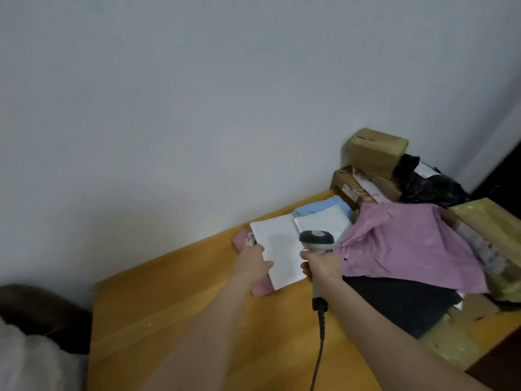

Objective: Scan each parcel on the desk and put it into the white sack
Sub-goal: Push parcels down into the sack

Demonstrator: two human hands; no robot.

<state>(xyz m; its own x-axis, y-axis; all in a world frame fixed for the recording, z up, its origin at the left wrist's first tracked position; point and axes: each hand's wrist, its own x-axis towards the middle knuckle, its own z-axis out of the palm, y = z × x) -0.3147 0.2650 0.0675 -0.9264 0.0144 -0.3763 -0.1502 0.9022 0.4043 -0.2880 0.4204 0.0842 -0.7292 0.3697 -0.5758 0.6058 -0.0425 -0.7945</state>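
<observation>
Your left hand (252,263) presses flat on the pink soft parcel (262,289) with a white label (279,255) on the wooden desk (197,320), and your right hand (321,268) grips the grey scanner gun (317,240) just above it.

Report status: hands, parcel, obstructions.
Left hand pressing pink parcel. Right hand gripping scanner over its label. Parcel pile close right, not blocking.
</observation>
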